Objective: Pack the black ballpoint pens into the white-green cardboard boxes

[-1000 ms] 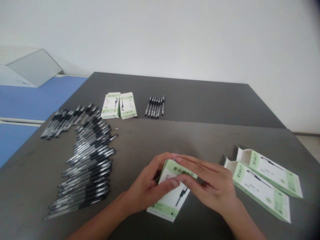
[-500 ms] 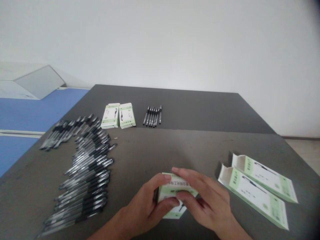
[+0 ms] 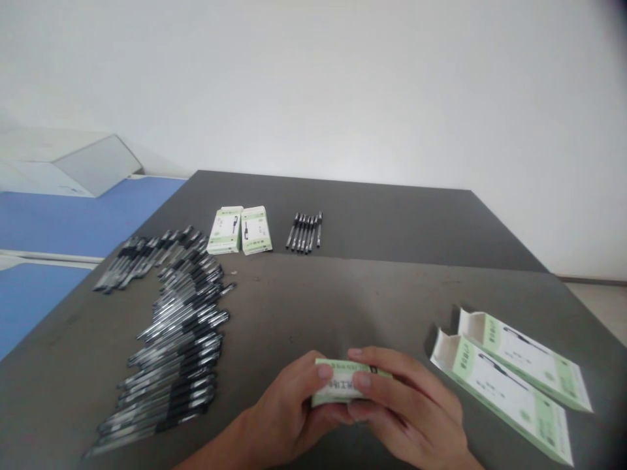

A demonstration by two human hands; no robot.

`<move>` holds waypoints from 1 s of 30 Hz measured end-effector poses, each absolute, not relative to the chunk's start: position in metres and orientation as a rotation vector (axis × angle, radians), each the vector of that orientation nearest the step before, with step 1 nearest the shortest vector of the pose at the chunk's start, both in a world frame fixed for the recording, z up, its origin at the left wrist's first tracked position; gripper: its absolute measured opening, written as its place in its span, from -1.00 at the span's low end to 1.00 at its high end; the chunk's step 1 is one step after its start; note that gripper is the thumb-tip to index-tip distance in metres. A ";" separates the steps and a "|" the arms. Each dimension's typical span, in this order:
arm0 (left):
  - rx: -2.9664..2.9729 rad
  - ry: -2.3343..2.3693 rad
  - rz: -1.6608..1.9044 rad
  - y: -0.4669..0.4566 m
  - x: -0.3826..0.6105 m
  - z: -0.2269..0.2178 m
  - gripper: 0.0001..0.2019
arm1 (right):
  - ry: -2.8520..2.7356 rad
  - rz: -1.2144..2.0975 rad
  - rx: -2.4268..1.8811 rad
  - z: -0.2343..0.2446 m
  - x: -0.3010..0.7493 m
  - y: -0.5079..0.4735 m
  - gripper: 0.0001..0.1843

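Carton: green-and-white cardboard pen carton (image 3: 340, 382), held off-centre toward the near edge of the table (image 3: 392, 222), long side running left to right, printed face partly covered by fingers.
Left hand (image 3: 289, 411): grasped the carton's left end, thumb on the printed face, fingers curled beneath.
Right hand (image 3: 406, 398): grasped the carton's right end, fingers wrapped across the face.
Open cartons: two unfolded pen cartons (image 3: 504, 385) lay just beside each other, right of the hands, end flaps raised.
Closed cartons: two pen boxes (image 3: 240, 230) lay side by side near the far table edge.
Pens: black-capped pen pile (image 3: 176, 339) spread along the left; small row of black pens (image 3: 304, 232) lay right of the pen boxes.
Surroundings: blue surface (image 3: 73, 222) lay beyond the table's left edge.
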State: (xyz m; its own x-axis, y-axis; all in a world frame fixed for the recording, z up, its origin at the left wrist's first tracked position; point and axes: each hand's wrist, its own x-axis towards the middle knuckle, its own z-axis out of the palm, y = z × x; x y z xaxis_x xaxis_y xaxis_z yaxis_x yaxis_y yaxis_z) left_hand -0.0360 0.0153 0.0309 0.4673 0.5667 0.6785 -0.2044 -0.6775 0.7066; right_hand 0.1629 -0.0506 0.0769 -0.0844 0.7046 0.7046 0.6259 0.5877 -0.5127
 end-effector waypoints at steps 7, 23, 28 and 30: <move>1.935 0.409 1.217 0.009 -0.042 0.031 -0.29 | -1.546 0.250 -1.073 0.080 0.151 -0.042 -0.55; 1.880 0.384 1.145 0.004 -0.047 0.039 -0.31 | -1.616 0.151 -1.119 0.091 0.152 -0.047 -0.80; 1.864 0.441 1.172 0.002 -0.041 0.025 -0.32 | -1.545 0.227 -1.090 0.075 0.152 -0.043 -0.79; 1.794 0.479 1.159 0.002 -0.035 0.022 -0.36 | -1.419 0.346 -1.065 0.062 0.154 -0.038 -0.61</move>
State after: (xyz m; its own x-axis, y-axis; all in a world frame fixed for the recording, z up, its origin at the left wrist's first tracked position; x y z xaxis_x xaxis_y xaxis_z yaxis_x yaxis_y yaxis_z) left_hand -0.0352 0.0018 0.0217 0.4814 0.7146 0.5076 -0.1485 -0.5042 0.8507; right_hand 0.1539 -0.0376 0.0616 0.1936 0.7573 0.6238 0.3849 0.5262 -0.7583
